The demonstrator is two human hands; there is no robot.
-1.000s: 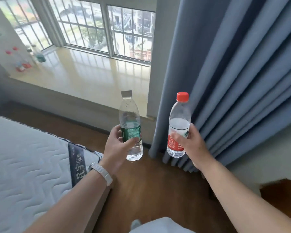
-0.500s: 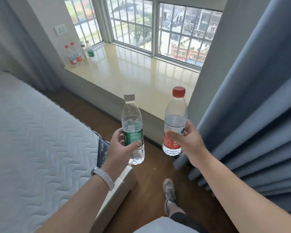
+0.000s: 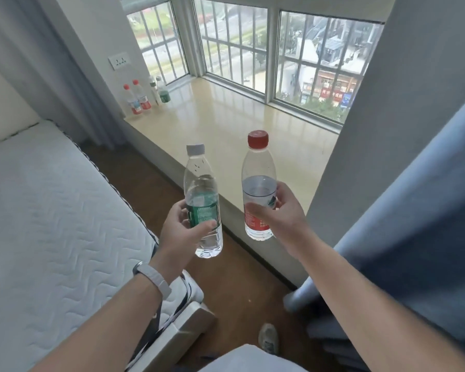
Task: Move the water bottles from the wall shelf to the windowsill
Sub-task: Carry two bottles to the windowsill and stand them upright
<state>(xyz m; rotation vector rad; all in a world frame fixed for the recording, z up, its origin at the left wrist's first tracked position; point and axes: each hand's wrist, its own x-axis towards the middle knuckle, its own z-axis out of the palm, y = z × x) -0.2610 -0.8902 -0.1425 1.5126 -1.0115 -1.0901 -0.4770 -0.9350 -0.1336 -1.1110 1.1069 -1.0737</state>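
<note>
Left hand [image 3: 181, 232] grips a green-label bottle [image 3: 203, 208]; right hand [image 3: 279, 216] grips a red-cap bottle [image 3: 258, 183]. Both bottles are upright, held apart in the air before the windowsill [image 3: 253, 124]. Four bottles [image 3: 145, 96] stand in its far left corner.

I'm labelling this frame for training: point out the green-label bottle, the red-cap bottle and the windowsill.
green-label bottle [image 3: 203, 210], head view, on its green label.
red-cap bottle [image 3: 258, 167], head view, on the clear shoulder below the cap.
windowsill [image 3: 226, 122], head view, on the bare cream surface.
</note>
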